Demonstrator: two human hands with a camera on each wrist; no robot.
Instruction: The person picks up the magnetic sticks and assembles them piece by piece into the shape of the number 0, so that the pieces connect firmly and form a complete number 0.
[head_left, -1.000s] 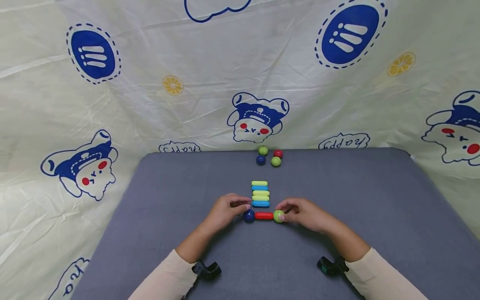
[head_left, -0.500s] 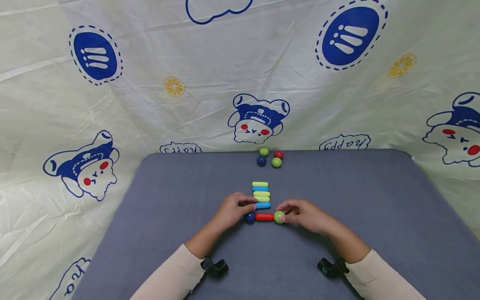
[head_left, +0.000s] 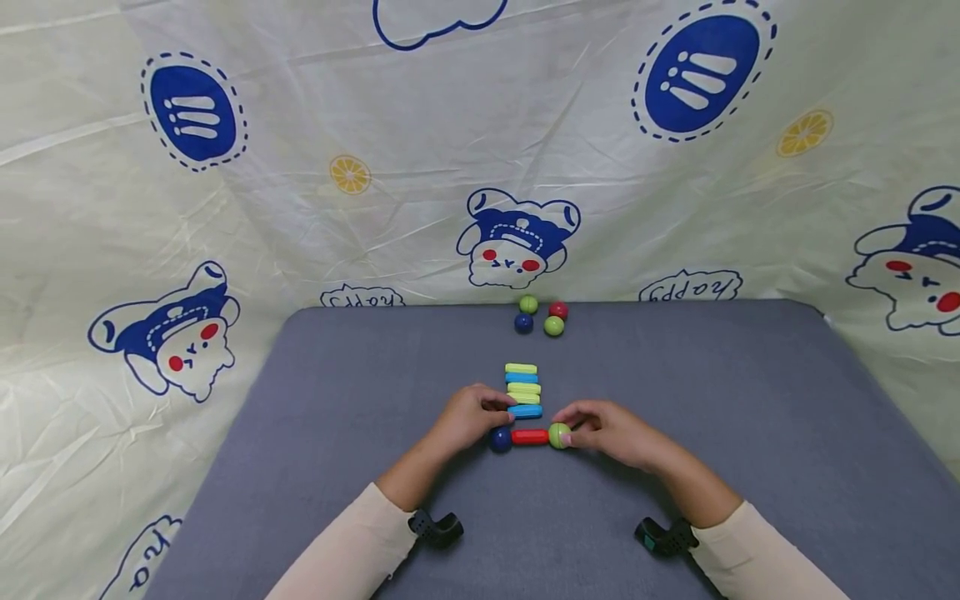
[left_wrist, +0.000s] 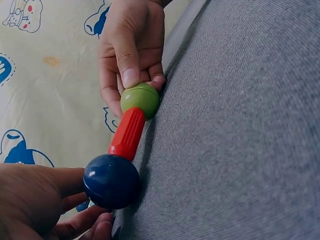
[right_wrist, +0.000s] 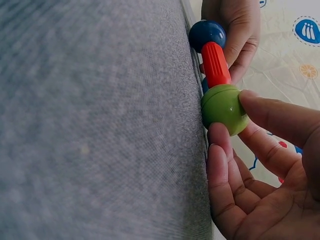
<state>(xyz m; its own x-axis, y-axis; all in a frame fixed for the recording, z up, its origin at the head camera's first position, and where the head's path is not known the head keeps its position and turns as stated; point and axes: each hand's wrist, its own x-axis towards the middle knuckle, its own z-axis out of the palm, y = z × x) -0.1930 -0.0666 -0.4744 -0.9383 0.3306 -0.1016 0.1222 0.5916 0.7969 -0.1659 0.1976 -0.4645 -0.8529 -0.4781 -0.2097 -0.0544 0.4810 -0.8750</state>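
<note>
On the grey worktop (head_left: 360, 375), the lower blue rod (head_left: 528, 412), parallel above the red rod (head_left: 530, 437), is pinched by the left grip (head_left: 467, 415); the green ball (head_left: 557, 432), by the right grip (head_left: 615, 427).

We face a pale, creased sheet (head_left: 420, 108) that rises behind the grey table (head_left: 375, 358) and runs along its left and right sides. On it we see blue ovals (head_left: 193, 112) ringed with dashes, orange citrus slices (head_left: 350, 174), cartoon heads (head_left: 517, 246) with blue caps and red cheeks, and "happy" bubbles (head_left: 691, 285). The tabletop looks finely woven, its far corners rounded; soft light glints along the sheet's folds.
</note>
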